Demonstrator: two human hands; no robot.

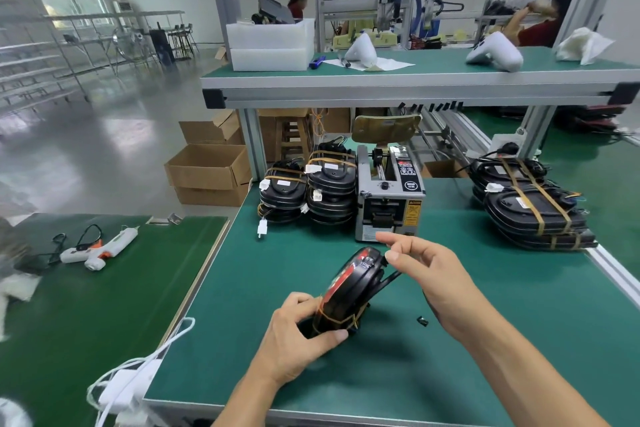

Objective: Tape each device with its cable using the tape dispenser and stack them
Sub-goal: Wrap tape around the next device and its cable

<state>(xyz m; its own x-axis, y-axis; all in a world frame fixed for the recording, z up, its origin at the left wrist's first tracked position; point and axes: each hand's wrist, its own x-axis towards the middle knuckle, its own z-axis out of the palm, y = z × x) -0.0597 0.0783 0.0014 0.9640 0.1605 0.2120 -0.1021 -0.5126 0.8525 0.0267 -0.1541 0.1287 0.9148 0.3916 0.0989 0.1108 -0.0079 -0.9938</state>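
Observation:
My left hand (294, 333) grips the near end of a black device (353, 288), held on edge above the green table; an amber tape band wraps that end. Its black cable (389, 279) sticks out on the right side. My right hand (426, 267) hovers at the device's far end, thumb and forefinger close together by the cable; whether they pinch tape is unclear. The grey tape dispenser (389, 198) stands just behind. Taped devices are stacked left of it (311, 187) and at the right (533, 208).
A small black piece (422, 321) lies on the table (242, 322) right of the device. On the left table lie a white glue gun (104, 248) and white cables (131, 381). Cardboard boxes (211, 173) stand on the floor. An upper shelf (415, 80) overhangs the back.

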